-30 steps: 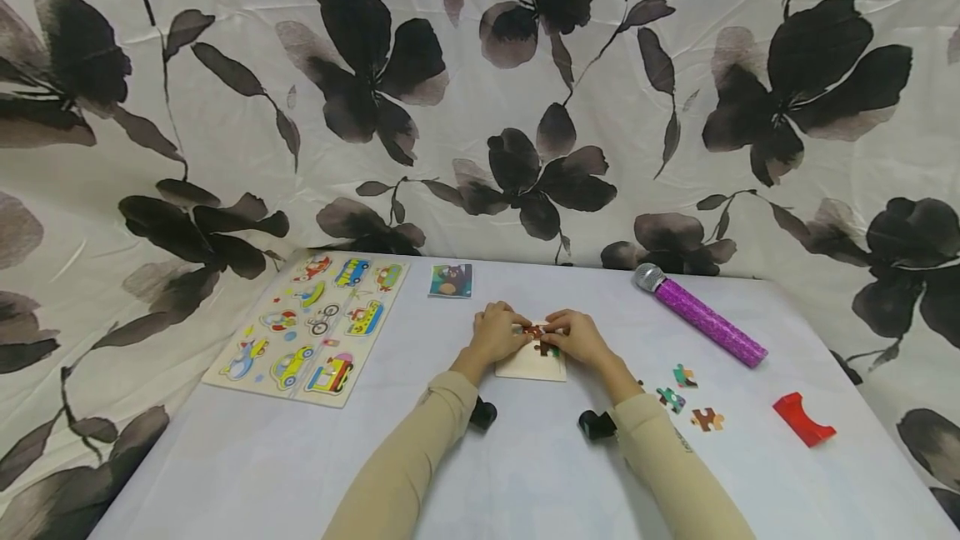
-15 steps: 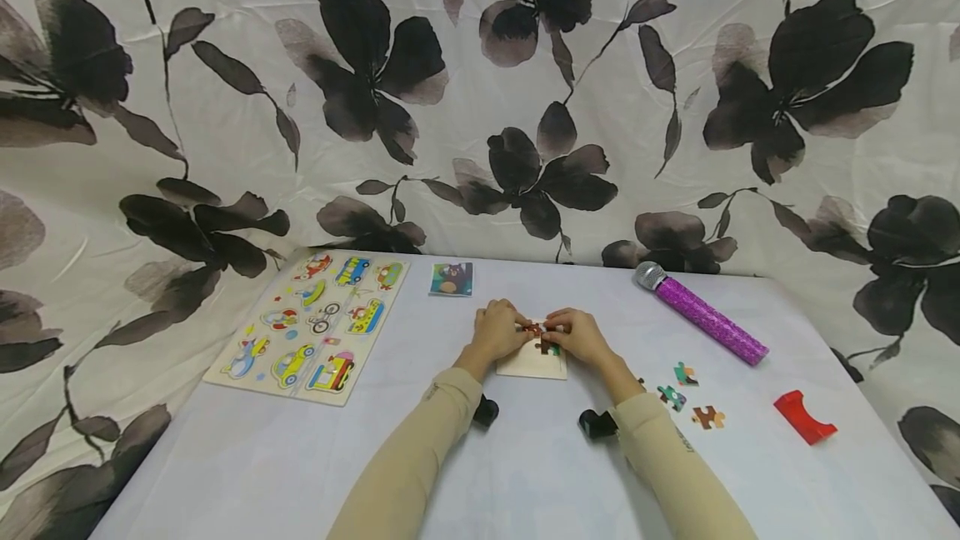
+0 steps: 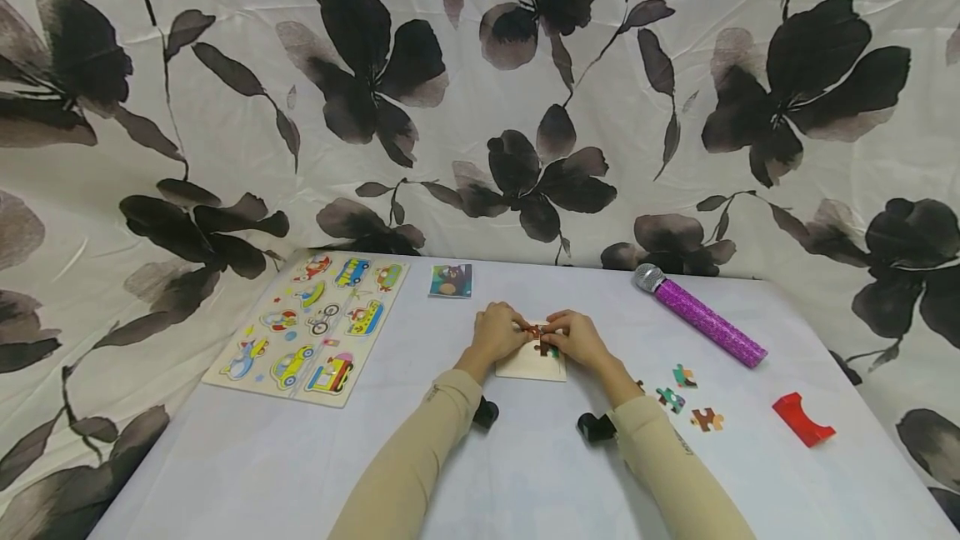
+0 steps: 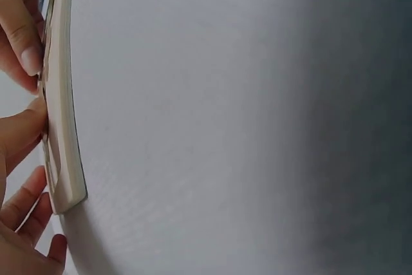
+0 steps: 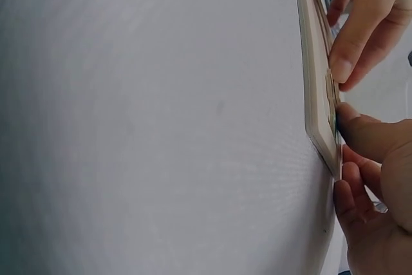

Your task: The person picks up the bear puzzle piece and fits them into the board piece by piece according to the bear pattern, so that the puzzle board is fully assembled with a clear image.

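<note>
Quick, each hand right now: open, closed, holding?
Left hand: touches the small puzzle board; grip cannot be told.
Right hand: touches it too; grip cannot be told.

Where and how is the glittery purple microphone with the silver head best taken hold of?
Probably around the middle of its slim, straight handle, from above, closing across its width: the microphone lies flat, slanting, its rounder silver head at the far end.

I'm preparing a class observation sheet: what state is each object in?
Wooden tray, lying flat, partly filled
Puzzle in the tray, unfinished
Loose puzzle pieces, scattered
Picture card, picture side up
Vehicle board, picture side up
Microphone, on its side, power unclear
Red block, untouched
</note>
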Action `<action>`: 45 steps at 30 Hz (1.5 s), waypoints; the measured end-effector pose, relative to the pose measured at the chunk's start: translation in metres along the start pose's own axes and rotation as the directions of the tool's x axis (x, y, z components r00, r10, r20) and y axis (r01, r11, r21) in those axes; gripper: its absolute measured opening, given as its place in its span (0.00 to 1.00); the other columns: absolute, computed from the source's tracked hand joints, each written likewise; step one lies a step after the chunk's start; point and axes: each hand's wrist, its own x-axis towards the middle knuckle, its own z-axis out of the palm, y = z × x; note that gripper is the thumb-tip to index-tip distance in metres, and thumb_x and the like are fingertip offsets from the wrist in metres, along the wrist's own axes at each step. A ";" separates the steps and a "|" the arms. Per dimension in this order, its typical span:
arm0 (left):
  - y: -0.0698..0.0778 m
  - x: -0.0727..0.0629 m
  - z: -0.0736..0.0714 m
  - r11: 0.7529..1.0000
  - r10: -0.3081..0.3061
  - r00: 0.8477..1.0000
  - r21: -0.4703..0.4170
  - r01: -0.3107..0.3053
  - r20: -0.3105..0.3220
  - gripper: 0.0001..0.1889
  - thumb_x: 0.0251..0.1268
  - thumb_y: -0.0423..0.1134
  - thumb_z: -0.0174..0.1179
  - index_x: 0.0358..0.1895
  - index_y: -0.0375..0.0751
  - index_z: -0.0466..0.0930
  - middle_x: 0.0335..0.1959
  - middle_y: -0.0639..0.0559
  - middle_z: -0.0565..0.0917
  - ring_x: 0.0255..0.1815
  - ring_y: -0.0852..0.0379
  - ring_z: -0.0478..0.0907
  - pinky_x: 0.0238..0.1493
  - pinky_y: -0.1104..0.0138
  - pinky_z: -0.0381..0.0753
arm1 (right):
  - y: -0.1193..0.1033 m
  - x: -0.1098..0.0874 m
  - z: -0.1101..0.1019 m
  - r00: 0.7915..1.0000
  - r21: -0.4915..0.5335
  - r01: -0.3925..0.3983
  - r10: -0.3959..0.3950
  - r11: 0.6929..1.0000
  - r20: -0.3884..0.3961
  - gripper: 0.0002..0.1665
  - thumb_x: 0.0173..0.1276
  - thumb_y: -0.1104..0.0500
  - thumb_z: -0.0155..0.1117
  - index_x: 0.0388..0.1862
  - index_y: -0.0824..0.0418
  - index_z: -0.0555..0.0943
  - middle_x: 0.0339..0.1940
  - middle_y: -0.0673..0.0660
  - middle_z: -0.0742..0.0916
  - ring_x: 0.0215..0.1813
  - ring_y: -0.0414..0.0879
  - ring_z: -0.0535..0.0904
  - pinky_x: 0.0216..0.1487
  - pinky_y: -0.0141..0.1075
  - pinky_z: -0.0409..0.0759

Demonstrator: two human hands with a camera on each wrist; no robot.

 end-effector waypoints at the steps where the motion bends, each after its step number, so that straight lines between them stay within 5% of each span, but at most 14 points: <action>1: -0.001 0.000 0.001 1.000 -0.001 1.000 -0.013 0.001 -0.007 0.11 0.55 0.47 0.68 0.37 0.46 0.89 0.44 0.48 0.82 0.48 0.49 0.74 0.51 0.52 0.69 | 0.000 0.000 0.000 1.000 -0.002 0.003 -0.003 1.000 0.003 0.08 0.58 0.66 0.68 0.35 0.71 0.86 0.44 0.68 0.84 0.47 0.61 0.80 0.42 0.47 0.78; 11: -0.005 -0.003 0.000 0.984 -0.006 1.000 -0.177 0.002 -0.027 0.12 0.54 0.38 0.68 0.41 0.39 0.87 0.45 0.44 0.81 0.51 0.44 0.72 0.55 0.47 0.66 | 0.000 -0.001 -0.001 1.000 0.001 -0.004 0.004 1.000 0.025 0.09 0.59 0.66 0.67 0.37 0.71 0.85 0.45 0.69 0.83 0.49 0.62 0.79 0.45 0.49 0.79; 18: -0.010 -0.004 0.002 0.955 0.008 0.998 -0.294 -0.026 -0.062 0.10 0.51 0.34 0.69 0.35 0.30 0.86 0.44 0.39 0.83 0.52 0.41 0.74 0.59 0.51 0.68 | 0.000 0.000 -0.001 0.998 -0.023 0.000 0.001 1.000 0.057 0.10 0.60 0.66 0.66 0.39 0.71 0.85 0.46 0.69 0.83 0.49 0.62 0.78 0.46 0.49 0.78; 25: -0.013 -0.004 0.001 0.945 0.025 0.997 -0.324 -0.049 -0.078 0.09 0.50 0.31 0.70 0.31 0.26 0.85 0.43 0.37 0.83 0.50 0.40 0.76 0.55 0.56 0.74 | -0.001 -0.001 -0.001 0.998 -0.022 0.036 -0.034 0.999 0.060 0.09 0.60 0.68 0.65 0.38 0.72 0.85 0.45 0.70 0.82 0.50 0.63 0.78 0.49 0.52 0.77; 30: -0.013 -0.004 0.002 0.938 0.019 0.997 -0.345 -0.044 -0.075 0.08 0.51 0.31 0.69 0.31 0.26 0.85 0.44 0.37 0.82 0.49 0.41 0.78 0.49 0.58 0.79 | 0.000 -0.001 0.002 0.999 0.027 -0.036 0.035 0.999 0.022 0.10 0.60 0.67 0.66 0.39 0.72 0.85 0.47 0.69 0.82 0.51 0.62 0.77 0.49 0.52 0.76; 45: -0.009 -0.005 0.002 0.944 -0.024 0.996 -0.331 -0.004 -0.081 0.07 0.49 0.31 0.70 0.29 0.28 0.86 0.43 0.39 0.83 0.52 0.40 0.75 0.58 0.54 0.70 | -0.002 -0.004 0.002 0.991 0.098 -0.124 0.128 0.987 -0.037 0.14 0.59 0.67 0.67 0.43 0.72 0.82 0.48 0.67 0.84 0.47 0.58 0.79 0.48 0.49 0.77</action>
